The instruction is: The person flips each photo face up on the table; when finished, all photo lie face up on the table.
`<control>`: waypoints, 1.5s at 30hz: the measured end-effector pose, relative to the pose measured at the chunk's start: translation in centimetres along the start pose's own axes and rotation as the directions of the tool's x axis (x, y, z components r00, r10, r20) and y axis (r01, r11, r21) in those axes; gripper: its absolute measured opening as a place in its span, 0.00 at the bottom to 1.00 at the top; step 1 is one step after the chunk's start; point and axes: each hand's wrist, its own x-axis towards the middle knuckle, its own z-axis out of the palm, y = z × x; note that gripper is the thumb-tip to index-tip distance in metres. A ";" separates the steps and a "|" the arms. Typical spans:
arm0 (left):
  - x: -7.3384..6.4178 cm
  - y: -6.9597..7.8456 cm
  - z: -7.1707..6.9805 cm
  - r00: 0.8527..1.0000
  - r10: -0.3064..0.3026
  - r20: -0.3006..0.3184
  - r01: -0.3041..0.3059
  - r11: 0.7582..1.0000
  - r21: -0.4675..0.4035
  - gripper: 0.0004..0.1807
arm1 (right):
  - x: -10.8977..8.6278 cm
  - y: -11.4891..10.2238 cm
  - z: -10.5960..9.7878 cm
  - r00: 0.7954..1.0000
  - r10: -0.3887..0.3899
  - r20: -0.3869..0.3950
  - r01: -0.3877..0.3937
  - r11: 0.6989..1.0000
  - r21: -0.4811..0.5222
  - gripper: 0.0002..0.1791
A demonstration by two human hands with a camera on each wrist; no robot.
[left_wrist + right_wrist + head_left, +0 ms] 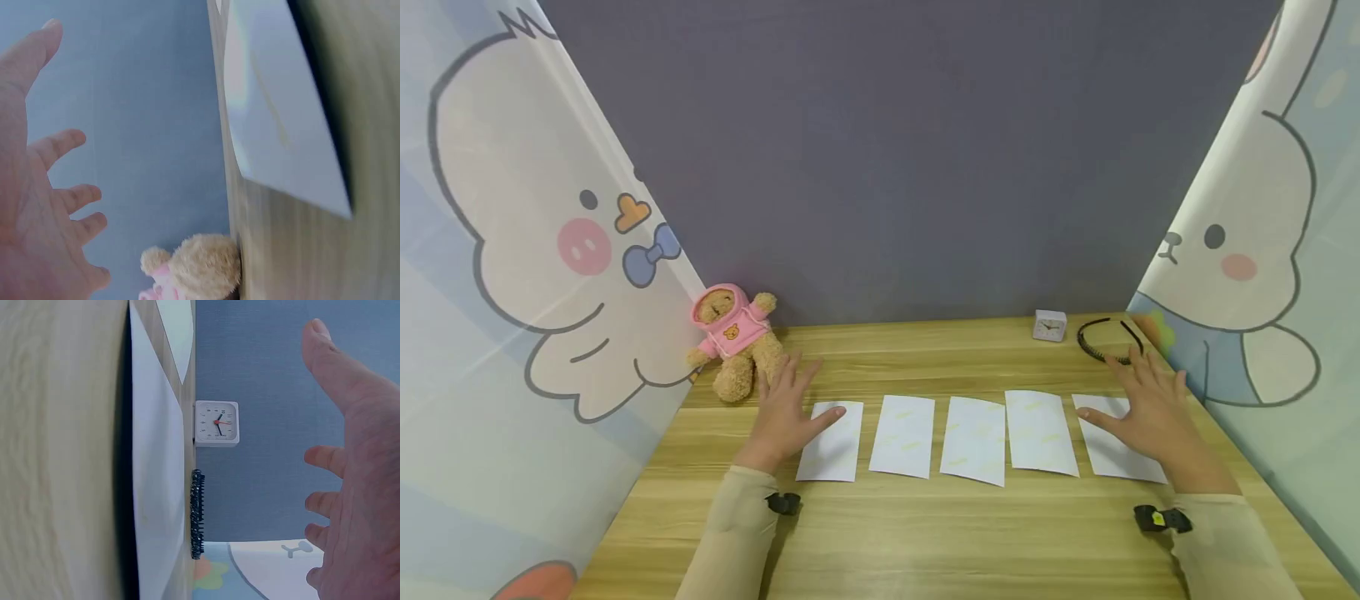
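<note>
Probably, paper sheets (972, 442) are light, thin, easily creased; five are laid in row on table (962, 542). Left hand (782, 419) and right hand (1153, 417) are held spread near row ends, nothing grasped. Edges should be pinched gently.

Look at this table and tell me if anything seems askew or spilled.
Only slight unevenness: the fourth paper sheet from the left sits a little farther back than the third sheet, so they don't line up. The teddy bear leans sideways. I see no spill.
</note>
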 end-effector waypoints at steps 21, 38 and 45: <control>3.1 6.0 1.9 0.987 0.131 0.094 -0.127 0.991 -0.053 0.52 | -2.2 1.7 -1.8 1.000 -0.020 -0.025 0.021 0.998 0.058 0.56; 4.7 11.7 4.7 0.978 0.176 0.108 -0.164 0.980 -0.113 0.44 | -4.6 4.0 -2.2 0.999 -0.031 -0.043 0.037 0.988 0.150 0.54; 5.2 14.3 5.7 0.962 0.222 0.157 -0.207 0.973 -0.105 0.42 | -5.4 4.2 -2.4 1.000 0.000 0.001 0.000 0.980 0.199 0.52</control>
